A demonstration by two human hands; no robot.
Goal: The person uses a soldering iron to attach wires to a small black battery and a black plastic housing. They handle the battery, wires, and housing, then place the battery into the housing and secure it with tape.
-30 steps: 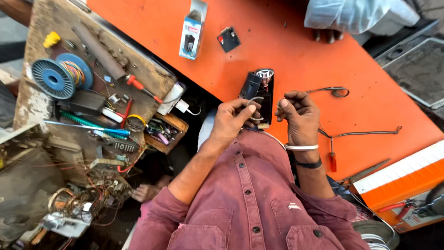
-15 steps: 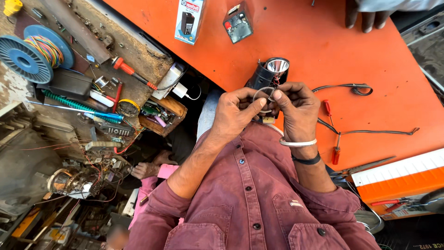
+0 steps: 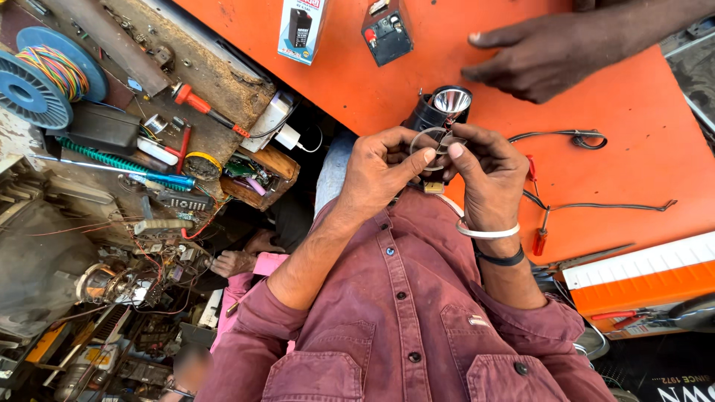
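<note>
Centrally, in the head view, the left hand and right hand meet at the near edge of the orange counter, fingertips pinched together on a thin clear ring. Just behind it stands a black torch head with its shiny reflector facing up. Another person's hand rests flat near the far edge.

An orange table is carrying a small boxed battery, a bare black battery, a black torch head, loose wires and a red-handled tool — another person's hand is resting on it too.
</note>
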